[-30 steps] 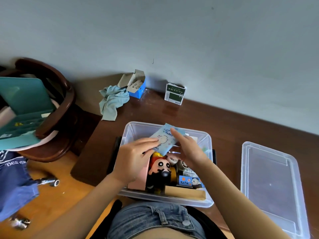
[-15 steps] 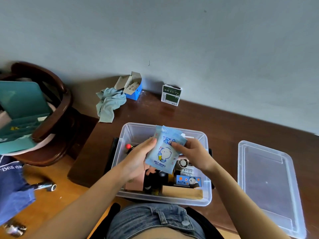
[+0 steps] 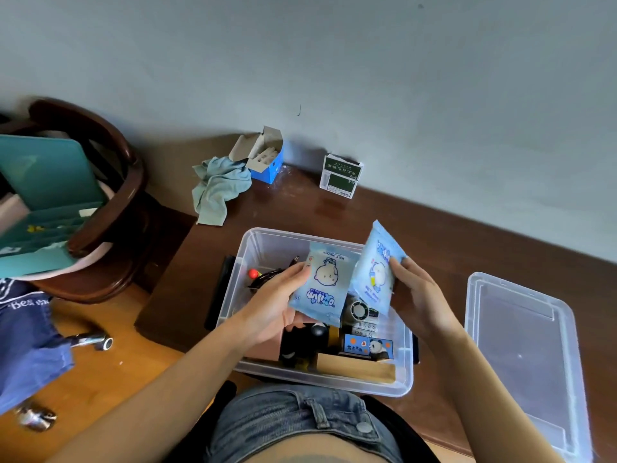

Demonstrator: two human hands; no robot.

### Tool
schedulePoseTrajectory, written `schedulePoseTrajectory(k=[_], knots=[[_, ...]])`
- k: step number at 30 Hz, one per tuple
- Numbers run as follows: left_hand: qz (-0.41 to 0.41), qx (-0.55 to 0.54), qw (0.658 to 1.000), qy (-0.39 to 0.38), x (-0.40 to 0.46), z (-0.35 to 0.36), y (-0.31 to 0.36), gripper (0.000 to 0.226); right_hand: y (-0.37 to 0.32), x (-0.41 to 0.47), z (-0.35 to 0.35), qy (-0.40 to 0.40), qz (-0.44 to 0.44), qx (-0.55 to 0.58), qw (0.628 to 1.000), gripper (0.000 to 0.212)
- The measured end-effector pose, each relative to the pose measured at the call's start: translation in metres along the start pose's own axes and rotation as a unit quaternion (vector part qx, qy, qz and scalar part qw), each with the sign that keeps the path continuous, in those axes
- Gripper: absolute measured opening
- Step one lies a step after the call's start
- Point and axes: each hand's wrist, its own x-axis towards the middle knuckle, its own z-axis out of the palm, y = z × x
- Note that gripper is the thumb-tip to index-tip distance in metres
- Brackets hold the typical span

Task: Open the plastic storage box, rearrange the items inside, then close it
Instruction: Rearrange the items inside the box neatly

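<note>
1. A plain grey wall ran behind the dark brown desk, where I sat with the plastic storage box directly in front of me, at the near edge.
2. The box stood open; its clear lid lay flat on the desk just to the right, out of the way but within reach for closing later.
3. My left hand gripped one pale blue wet-wipes packet by its left edge, thumb on the front, held above the box.
4. My right hand pinched a second wet-wipes packet by its right edge, tilted up, its far corner above the box's far rim.
5. I held the two apart, probably to free space below and decide where each should go.
6. Inside the box remained a panda-printed carton, a wooden block along the near wall, a dark figurine and a red-tipped item at the left.
7. Far across the desk sat a crumpled green cloth, an open blue carton and a green-and-white box, none of them part of the sorting.
8. I judged the rearranging half done, with the closing not yet begun.
</note>
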Motion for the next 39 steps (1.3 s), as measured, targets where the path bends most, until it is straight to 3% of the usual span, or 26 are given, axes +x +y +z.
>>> schedulePoseTrajectory(k=[3,6,9,12,14,18,20,22,25,28,30,31,34,37,39], knots=[[-0.011,0.107,0.994,-0.015,-0.002,-0.006,0.003,0.037,-0.007,0.001,0.002,-0.020,-0.017,-0.082,0.996,0.028],[0.009,0.296,0.955,-0.003,-0.003,-0.012,0.012,0.044,-0.018,0.002,0.014,-0.050,-0.037,-0.171,0.983,0.025],[0.056,0.383,0.918,0.090,0.001,-0.014,0.022,0.028,-0.027,0.006,0.028,-0.088,-0.041,-0.258,0.961,0.028],[0.074,0.316,0.935,0.143,0.005,-0.013,0.025,0.011,-0.025,0.011,0.043,-0.122,-0.042,-0.308,0.943,0.023],[0.054,0.252,0.954,0.155,0.005,-0.009,0.023,0.012,-0.016,0.012,0.054,-0.130,-0.023,-0.309,0.942,0.024],[0.035,0.152,0.959,0.237,0.006,-0.003,0.009,0.032,0.011,0.011,0.071,-0.031,-0.015,-0.320,0.947,0.022],[0.042,0.061,0.961,0.265,0.006,0.002,0.005,0.030,0.024,0.009,0.077,0.010,-0.017,-0.301,0.953,0.015],[0.057,0.002,0.963,0.264,0.006,0.005,0.003,0.024,0.033,0.008,0.082,0.031,-0.021,-0.282,0.959,0.009],[0.068,-0.071,0.968,0.232,0.003,0.009,0.004,0.039,0.039,0.010,0.085,0.037,-0.009,-0.275,0.961,0.023],[0.063,-0.077,0.975,0.199,0.003,0.007,0.011,0.038,0.033,0.014,0.082,0.024,0.028,-0.303,0.952,0.028],[0.106,0.067,0.967,0.223,0.008,-0.004,0.016,0.035,0.025,0.017,0.072,0.040,0.029,-0.301,0.952,0.029],[0.138,0.201,0.940,0.239,0.012,-0.013,0.020,0.032,0.019,0.017,0.065,0.056,0.020,-0.298,0.953,0.028],[0.136,0.573,0.781,0.208,0.026,-0.036,0.030,0.030,0.006,0.018,0.043,0.111,-0.012,-0.290,0.950,0.028],[0.021,0.731,0.670,0.124,0.053,-0.044,0.030,0.032,0.001,0.015,0.027,0.158,-0.039,-0.262,0.951,0.027],[-0.026,0.772,0.627,0.102,0.071,-0.044,0.025,0.037,0.000,0.011,0.019,0.173,-0.045,-0.235,0.955,0.024]])
